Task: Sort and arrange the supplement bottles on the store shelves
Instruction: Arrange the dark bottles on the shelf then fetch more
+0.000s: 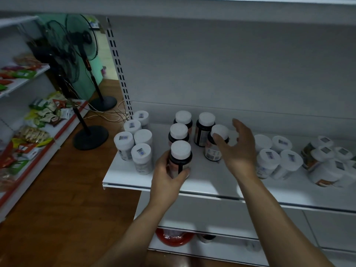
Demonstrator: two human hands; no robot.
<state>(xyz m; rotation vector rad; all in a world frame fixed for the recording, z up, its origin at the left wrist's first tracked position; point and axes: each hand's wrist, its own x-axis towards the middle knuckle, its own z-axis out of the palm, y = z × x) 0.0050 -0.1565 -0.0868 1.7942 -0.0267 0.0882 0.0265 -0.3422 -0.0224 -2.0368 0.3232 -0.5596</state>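
Bottles with dark bodies and white caps stand on the white shelf (208,182), five in all, in two short rows. The front bottle (180,160) of the left row is clasped by the left hand (167,177), thumb on the left side and fingers wrapped round the lower label, near the shelf's front edge. Behind this grip stand two more dark bottles (178,132), one after the other. The right hand (236,149) is spread wide, fingers apart; its thumb touches the cap of the tilted bottle (216,143), which leans toward the hand, but the hand is not closed round it. Just behind that one stands the back bottle (204,130). Left of the left hand is a tight group of pale bottles (137,139) with stickers on the caps. Right of the right hand are more white bottles (275,157), close together. Farther right, another cluster (325,162) looks blurred. Two fans (77,54) stand on the wooden floor at far left.
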